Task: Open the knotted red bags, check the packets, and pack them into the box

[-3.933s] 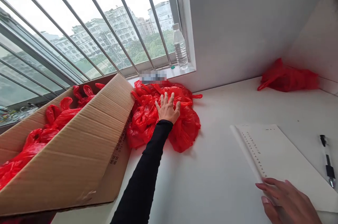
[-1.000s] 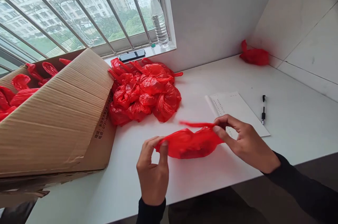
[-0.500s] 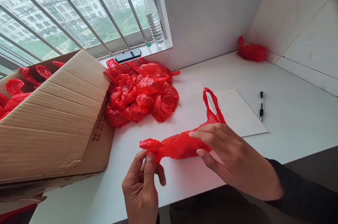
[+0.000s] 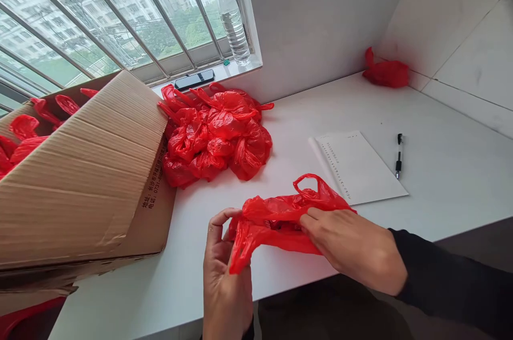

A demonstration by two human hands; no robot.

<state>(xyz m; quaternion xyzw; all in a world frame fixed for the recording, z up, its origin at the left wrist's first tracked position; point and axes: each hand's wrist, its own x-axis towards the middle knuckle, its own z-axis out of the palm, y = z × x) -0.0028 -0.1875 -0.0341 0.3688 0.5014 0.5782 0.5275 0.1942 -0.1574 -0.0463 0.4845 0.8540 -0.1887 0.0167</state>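
A red plastic bag (image 4: pixel 280 206) is stretched between my two hands just above the table's front part. Its mouth gapes, and something dark with a pattern shows inside, too hidden to name. My left hand (image 4: pixel 226 276) grips the bag's left end, where one handle hangs down over the palm. At the right side, my right hand (image 4: pixel 356 244) is closed on the edge of the opening, its fingertips partly hidden by the film. The bag's other handle loop stands up behind the right hand.
A heap of knotted red bags (image 4: pixel 224 131) lies beside a cardboard box (image 4: pixel 92 169) holding more bags. Behind are a phone (image 4: pixel 195 79) and a water bottle (image 4: pixel 233 24) on the sill. A notebook (image 4: pixel 364 169), a pen (image 4: pixel 398 155) and another red bag (image 4: pixel 387 72) lie rightward.
The bag has been spread so that its mouth now gapes toward me. My left hand has shifted right and tipped up; the right hand's fingers have moved into the opening. The handle loop has dropped.
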